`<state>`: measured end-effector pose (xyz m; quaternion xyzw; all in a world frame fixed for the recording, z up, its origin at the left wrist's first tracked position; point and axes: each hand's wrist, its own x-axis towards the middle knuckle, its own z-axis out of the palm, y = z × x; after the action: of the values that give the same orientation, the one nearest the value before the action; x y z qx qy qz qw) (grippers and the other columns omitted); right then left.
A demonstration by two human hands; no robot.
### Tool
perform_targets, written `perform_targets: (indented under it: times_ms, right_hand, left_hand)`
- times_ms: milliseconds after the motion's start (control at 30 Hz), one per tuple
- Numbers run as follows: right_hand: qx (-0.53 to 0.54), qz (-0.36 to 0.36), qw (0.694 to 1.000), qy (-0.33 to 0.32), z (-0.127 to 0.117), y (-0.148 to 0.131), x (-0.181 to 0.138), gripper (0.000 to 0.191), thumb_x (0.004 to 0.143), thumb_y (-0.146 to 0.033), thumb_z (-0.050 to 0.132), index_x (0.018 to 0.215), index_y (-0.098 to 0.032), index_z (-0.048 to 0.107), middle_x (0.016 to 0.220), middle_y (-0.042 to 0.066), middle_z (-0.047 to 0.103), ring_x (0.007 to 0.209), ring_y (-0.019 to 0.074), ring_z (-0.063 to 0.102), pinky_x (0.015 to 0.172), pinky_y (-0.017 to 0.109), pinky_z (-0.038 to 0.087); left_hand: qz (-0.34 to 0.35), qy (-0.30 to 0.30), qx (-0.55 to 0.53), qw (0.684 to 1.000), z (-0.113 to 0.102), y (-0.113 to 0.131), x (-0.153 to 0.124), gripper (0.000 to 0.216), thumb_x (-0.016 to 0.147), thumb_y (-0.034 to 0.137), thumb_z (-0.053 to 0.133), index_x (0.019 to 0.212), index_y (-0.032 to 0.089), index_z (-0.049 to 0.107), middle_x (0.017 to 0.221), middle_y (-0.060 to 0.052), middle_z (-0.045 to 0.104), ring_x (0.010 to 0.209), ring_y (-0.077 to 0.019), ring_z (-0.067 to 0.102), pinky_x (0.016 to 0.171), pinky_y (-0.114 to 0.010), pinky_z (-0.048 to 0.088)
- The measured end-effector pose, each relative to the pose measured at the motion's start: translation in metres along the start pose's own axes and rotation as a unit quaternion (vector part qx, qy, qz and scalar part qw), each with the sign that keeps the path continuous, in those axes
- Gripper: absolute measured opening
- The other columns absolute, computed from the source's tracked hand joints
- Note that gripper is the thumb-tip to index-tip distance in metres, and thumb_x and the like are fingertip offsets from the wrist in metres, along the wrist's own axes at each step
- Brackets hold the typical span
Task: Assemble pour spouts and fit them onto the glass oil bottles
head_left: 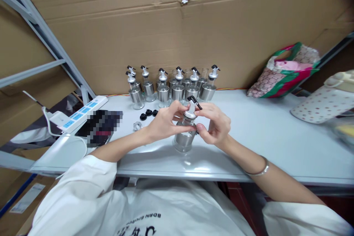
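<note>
Pinches the silver pourer (190, 112) atop the steel-sleeved bottle (184, 141) with fingers (178, 107) of left hand (163, 122) and right hand (216, 123), with black caps (148, 112) beyond that bottle to the left.

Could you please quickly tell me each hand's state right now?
Left hand: closed on the bottle, near its spout.
Right hand: curled at the spout; whether it grips cannot be told.

The clear, cylindrical bottle (184, 141) looks like smooth, glossy glass wrapped in a satin-sheened band of silvery metal, and its silver-grey pour spout (190, 112) carries a black, plastic-looking lever (194, 101). Beneath lies a pale grey, smooth bench (249, 129) with glossy reflections; behind rises a brown, matt cardboard sheet (166, 37), creased and torn in one spot.
</note>
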<state>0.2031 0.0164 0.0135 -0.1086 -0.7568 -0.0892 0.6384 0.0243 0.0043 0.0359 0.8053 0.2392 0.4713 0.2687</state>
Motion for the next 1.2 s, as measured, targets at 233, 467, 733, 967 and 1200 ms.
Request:
perform_targets:
  times_ms: [233,467,733,967,1200]
  right_hand:
    - [-0.011,-0.021,1.0,0.002,0.0,-0.001,0.003,0.03,0.075,-0.02,0.055,0.104,-0.022,0.062,0.085,0.007,0.069,0.073,0.0223,0.065,0.061,0.039,0.053]
    - [0.017,-0.012,0.999,0.026,0.005,-0.005,0.0,0.027,0.077,-0.023,0.054,0.101,-0.022,0.064,0.084,0.007,0.07,0.065,0.0204,0.063,0.053,0.035,0.048]
    - [0.004,-0.037,0.999,-0.024,-0.001,-0.006,0.001,0.032,0.08,-0.023,0.051,0.109,-0.019,0.064,0.095,0.011,0.071,0.071,0.0201,0.068,0.053,0.03,0.053]
    - [0.065,0.039,0.997,-0.01,0.004,0.008,-0.005,0.048,0.085,-0.022,0.05,0.133,-0.024,0.044,0.134,0.014,0.056,0.101,0.0251,0.066,0.06,0.035,0.058]
    - [0.013,0.023,1.0,-0.012,0.002,0.013,-0.008,0.045,0.084,-0.016,0.05,0.128,-0.023,0.047,0.126,0.013,0.058,0.099,0.0239,0.065,0.062,0.035,0.058]
  left_hand:
    - [0.024,0.001,0.02,1.0,0.001,-0.005,0.0,0.039,0.07,0.041,0.076,0.088,0.017,0.05,0.083,0.001,0.063,0.063,-0.0065,0.061,0.063,-0.02,0.059]
    - [0.12,0.017,0.006,0.993,0.001,-0.011,0.001,0.032,0.074,0.037,0.074,0.086,0.016,0.053,0.081,0.001,0.063,0.065,-0.0062,0.063,0.063,-0.017,0.059]
    - [0.147,0.014,0.034,0.988,-0.003,-0.008,0.001,0.025,0.076,0.031,0.073,0.084,0.015,0.055,0.08,0.0,0.063,0.069,-0.0077,0.064,0.063,-0.017,0.06]
    - [0.131,0.133,0.012,0.982,-0.043,-0.008,0.02,0.031,0.076,0.028,0.074,0.093,0.022,0.05,0.088,0.003,0.062,0.082,-0.0129,0.07,0.073,-0.026,0.062]
    - [0.053,0.269,0.159,0.948,-0.102,-0.049,0.04,0.04,0.079,0.042,0.068,0.108,0.026,0.046,0.101,-0.001,0.061,0.093,-0.0169,0.069,0.082,-0.034,0.059]
